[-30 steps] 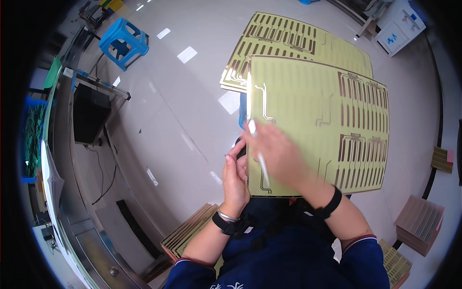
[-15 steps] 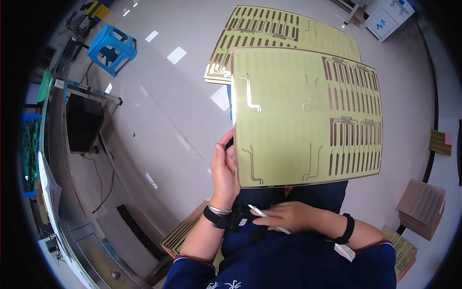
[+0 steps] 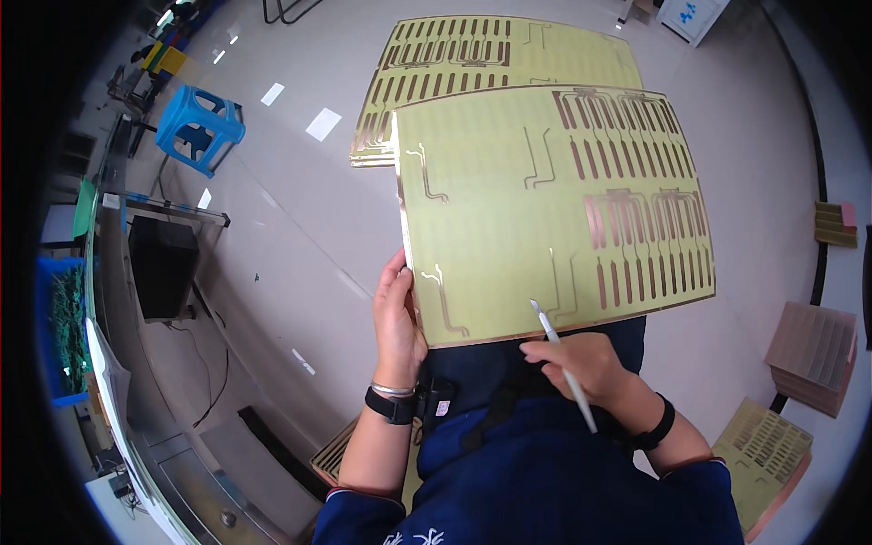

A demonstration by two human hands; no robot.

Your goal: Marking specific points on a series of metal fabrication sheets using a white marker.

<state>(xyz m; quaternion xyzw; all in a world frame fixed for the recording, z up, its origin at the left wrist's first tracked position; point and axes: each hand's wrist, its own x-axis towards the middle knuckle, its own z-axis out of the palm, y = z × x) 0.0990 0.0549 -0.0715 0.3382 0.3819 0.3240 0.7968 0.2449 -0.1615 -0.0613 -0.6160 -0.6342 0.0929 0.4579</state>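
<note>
A large yellow-green circuit board panel [image 3: 490, 236] with copper traces is tilted up in front of me. My left hand [image 3: 396, 313] grips its left edge near the lower corner, fingers partly hidden behind it. In my right hand [image 3: 586, 363] is a slim white craft knife [image 3: 568, 371], its pointed tip up by the panel's lower edge. Whether the tip touches the panel, I cannot tell. Behind the held panel, a stack of similar panels [image 3: 445, 54] shows, its lower part covered.
A blue plastic stool [image 3: 202, 127] stands on the floor at the far left, and a black box [image 3: 163, 268] is nearer. To the right are a stack of pinkish-brown panels [image 3: 811, 354] and a pile of green panels [image 3: 763, 454]. A metal bench [image 3: 195, 481] runs along the left.
My right hand has risen from my lap toward the panel, turning the craft knife tip upward. The held panel has shifted slightly left in view and tilted; my left hand still grips it.
</note>
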